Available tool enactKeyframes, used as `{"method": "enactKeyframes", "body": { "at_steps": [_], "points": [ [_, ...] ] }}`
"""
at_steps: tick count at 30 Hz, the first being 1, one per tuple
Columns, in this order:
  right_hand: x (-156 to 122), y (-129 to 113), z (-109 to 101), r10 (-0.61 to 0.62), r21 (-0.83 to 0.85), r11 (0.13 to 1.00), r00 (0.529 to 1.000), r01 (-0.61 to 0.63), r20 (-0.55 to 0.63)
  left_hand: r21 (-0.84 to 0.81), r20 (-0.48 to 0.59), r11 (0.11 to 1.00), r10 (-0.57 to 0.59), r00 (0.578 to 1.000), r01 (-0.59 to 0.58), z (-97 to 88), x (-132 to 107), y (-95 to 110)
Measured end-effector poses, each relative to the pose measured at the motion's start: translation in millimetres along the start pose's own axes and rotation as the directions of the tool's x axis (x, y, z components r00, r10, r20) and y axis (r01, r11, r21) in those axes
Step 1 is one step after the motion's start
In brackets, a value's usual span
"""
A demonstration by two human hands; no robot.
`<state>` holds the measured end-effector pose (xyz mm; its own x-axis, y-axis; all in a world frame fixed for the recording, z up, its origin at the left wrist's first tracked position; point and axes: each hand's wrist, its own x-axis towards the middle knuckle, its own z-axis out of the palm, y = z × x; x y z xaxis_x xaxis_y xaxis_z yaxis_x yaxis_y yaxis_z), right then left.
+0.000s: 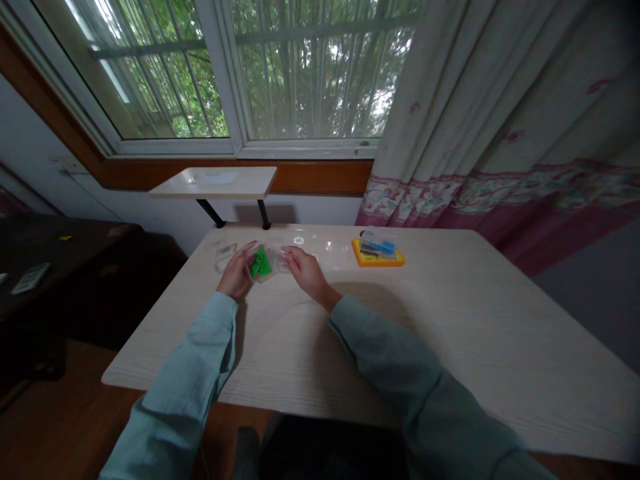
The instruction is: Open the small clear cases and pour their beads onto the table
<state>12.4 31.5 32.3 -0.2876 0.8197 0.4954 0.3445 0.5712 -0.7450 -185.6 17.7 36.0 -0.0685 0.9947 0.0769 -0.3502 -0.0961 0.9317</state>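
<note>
Pieces (261, 262), bright green, lie in a clear box (257, 279) gripped by the left hand (239, 270) near the pale desk's (450, 313) far edge; the right hand (304, 269) pinches a transparent flap (faint against the surface) just beside.

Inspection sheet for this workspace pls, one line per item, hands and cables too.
Surface: light table with a wood-like grain; small raised shelf at the back left.
Things in hand: clear box with green pieces inside; clear lid beside it, whether joined I can't tell.
Clutter: yellow case on the right, clear container with something blue on top; clear plastic left of the left hand, details blurred.
Hands: left hand holds the box; right hand pinches the lid.
Cables: thin cord on the left wall.
Surroundings: barred window, curtain.
</note>
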Motion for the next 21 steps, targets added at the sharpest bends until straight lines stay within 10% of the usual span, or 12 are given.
{"method": "enactKeyframes", "body": {
  "at_steps": [21],
  "points": [
    [-18.6,1.0,22.0,0.134,-0.123,0.983,0.991,-0.134,-0.010,0.205,0.062,0.951,0.224,0.973,-0.232,-4.4,0.8,-18.2]
  ]
}}
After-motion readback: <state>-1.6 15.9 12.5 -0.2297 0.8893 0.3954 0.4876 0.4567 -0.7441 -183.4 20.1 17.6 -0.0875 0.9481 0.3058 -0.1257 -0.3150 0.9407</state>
